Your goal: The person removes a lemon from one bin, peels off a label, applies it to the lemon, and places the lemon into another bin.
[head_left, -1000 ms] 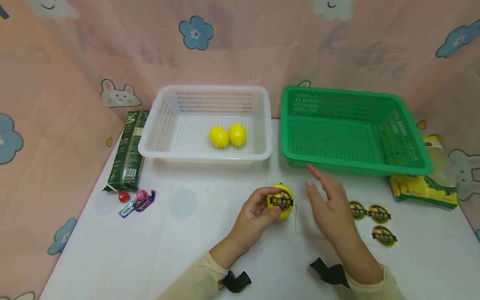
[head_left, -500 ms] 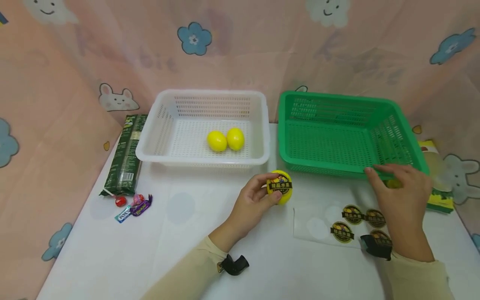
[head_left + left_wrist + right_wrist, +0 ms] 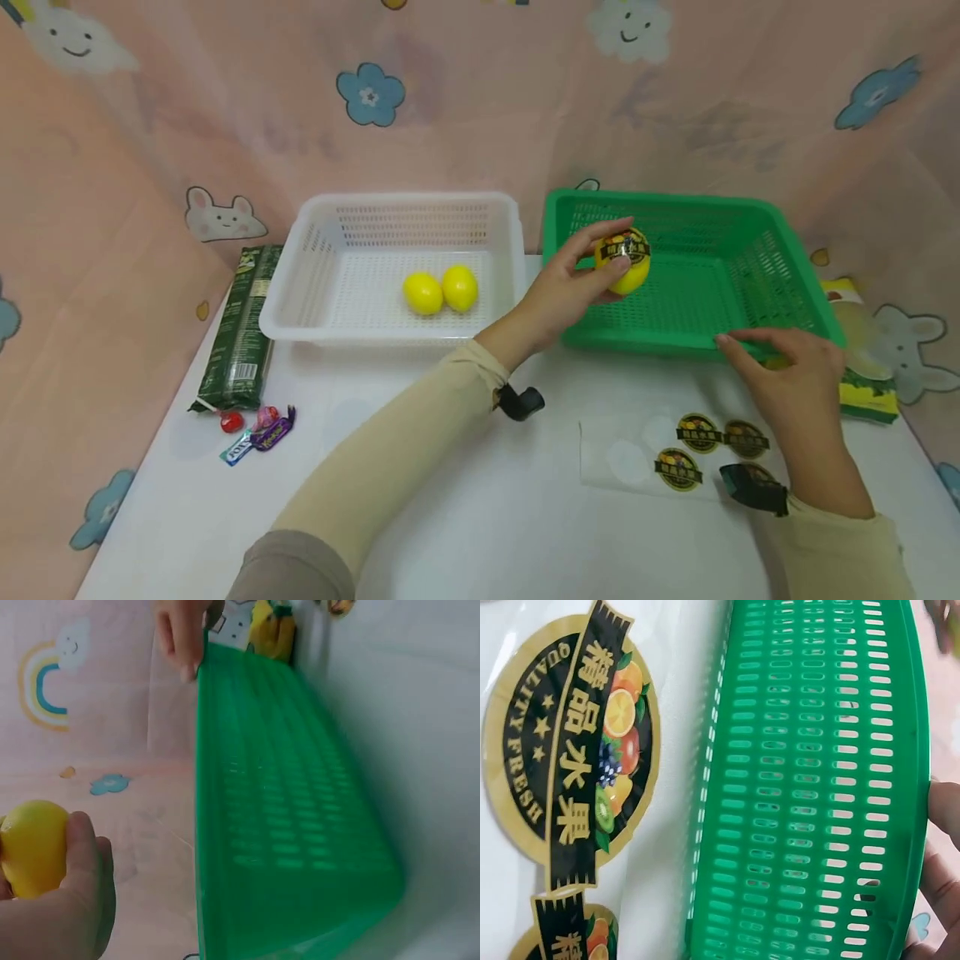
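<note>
My left hand point(image 3: 566, 287) holds a yellow lemon point(image 3: 632, 279) with a black-and-gold fruit sticker on its upper side. Both are above the left part of the green basket point(image 3: 637, 342). In the left wrist view the same lemon point(image 3: 36, 851) shows a plain side between thumb and fingers. With thumb and fingers, my right hand point(image 3: 798, 387) grips the front rim of the green basket towards its right end. The right wrist view shows those fingertips point(image 3: 943, 817) at the rim. Two lemons without visible stickers, one left point(image 3: 423, 293) and one right point(image 3: 460, 288), lie in the white basket point(image 3: 390, 335).
A clear sticker sheet point(image 3: 607, 475) with several round fruit stickers point(image 3: 678, 469) lies in front of the green basket. A dark green packet point(image 3: 236, 350) and several sweets point(image 3: 273, 429) are at the left. A yellow packet point(image 3: 870, 396) sits partly behind the right hand.
My left hand has carried the stickered lemon forward and right, from over the table to above the green basket. My right hand moved right and took hold of the basket's front rim.
</note>
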`<state>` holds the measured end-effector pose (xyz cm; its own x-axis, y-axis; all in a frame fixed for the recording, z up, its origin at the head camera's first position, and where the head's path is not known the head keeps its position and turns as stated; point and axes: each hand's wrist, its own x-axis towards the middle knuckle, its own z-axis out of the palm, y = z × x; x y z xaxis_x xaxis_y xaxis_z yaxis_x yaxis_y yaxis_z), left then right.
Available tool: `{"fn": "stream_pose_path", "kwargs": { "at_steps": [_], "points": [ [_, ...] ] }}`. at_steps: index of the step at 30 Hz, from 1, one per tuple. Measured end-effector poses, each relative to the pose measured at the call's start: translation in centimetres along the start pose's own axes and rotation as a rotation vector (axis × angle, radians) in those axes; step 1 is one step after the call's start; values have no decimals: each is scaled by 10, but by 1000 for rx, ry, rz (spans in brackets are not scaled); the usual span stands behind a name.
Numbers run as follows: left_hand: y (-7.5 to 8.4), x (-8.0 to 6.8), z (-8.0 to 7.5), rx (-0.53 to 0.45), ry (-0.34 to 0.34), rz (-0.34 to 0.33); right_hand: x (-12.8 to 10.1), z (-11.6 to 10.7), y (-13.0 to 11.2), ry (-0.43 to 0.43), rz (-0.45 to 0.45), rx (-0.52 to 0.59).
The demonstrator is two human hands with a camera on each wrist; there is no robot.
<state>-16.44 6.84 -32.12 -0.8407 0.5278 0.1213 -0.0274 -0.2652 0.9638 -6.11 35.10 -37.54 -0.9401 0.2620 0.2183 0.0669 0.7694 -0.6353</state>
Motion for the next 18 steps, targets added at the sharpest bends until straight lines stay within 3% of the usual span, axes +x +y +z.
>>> {"fn": "stream_pose_path", "kwargs": {
  "at_steps": [4,8,11,18],
  "points": [
    [-1,41,1,-30,11,-105,0,2,3,-2,-6,-15],
    [-10,69,-2,-11,60,-181,1,5,2,0,-11,-3],
    [-20,81,-4,54,71,-215,1,6,-1,-4,-23,6],
    [-44,93,0,264,-7,-334,-1,2,-3,-40,104,29]
  ]
}}
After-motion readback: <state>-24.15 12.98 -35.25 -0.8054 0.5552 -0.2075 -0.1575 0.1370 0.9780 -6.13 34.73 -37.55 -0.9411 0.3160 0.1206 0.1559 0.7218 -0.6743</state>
